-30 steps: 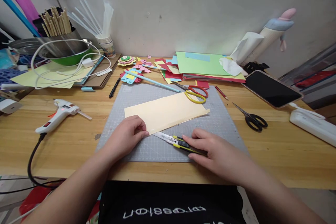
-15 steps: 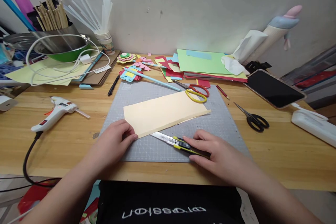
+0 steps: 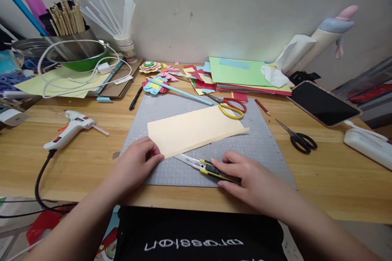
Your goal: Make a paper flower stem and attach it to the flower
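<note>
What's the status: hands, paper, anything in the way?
Left hand at cream paper, near-left corner. Right hand gripping utility knife, blade at paper's near edge. Red-and-yellow scissors overlapping paper's far-right end.

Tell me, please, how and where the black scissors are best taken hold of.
Take the black scissors by their handle loops, coming from the near right: the loops point that way, while the blade tips face away toward the red pencil. They lie flat, so pinching a loop from above seems easiest. The right hand, holding a cutter, would need freeing first.
</note>
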`<state>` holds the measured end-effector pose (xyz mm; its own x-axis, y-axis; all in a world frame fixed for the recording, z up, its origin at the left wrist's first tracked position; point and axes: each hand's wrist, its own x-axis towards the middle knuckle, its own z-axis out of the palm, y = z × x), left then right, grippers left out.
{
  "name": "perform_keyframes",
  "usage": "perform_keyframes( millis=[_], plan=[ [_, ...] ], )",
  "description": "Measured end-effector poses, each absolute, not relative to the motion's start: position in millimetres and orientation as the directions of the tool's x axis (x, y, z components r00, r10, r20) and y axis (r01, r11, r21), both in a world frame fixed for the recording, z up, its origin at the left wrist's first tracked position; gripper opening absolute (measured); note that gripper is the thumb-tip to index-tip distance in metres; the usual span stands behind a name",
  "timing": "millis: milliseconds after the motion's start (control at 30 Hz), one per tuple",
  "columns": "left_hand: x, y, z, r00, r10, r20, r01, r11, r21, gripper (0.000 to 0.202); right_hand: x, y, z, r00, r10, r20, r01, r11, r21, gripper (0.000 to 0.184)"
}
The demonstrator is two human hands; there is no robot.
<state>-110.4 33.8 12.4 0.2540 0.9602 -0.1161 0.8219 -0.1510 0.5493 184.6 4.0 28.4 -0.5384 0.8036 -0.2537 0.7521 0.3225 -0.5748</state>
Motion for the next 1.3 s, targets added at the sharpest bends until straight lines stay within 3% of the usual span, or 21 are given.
perform_keyframes(
  millis=[467,733,1067,1300],
  plan=[
    [-107.6,38.2,14.0,0.267,0.953,-0.141,0.838,-0.157,0.523,0.021,181.7,5.9,33.3,-0.544,0.81,-0.219,0.748,0.351,-0.563,0.045],
    [-91.1,46.5,12.1,0.263,0.962,-0.079,0.818,-0.178,0.547,0.018,194.5,14.1,34.1,-0.483,0.85,-0.212,0.774,0.302,-0.557,0.042],
    [-118.6,58.0,12.1,0.432,0.896,-0.099,0.765,-0.306,0.567,0.013,182.1,11.6,25.0,-0.504,0.825,-0.255,0.754,0.276,-0.595,0.046],
    [-123.5,61.7,12.3,0.453,0.881,-0.137,0.746,-0.29,0.6,0.012,181.4,10.8,26.8,-0.515,0.807,-0.289,0.759,0.273,-0.591,0.046]
  ],
)
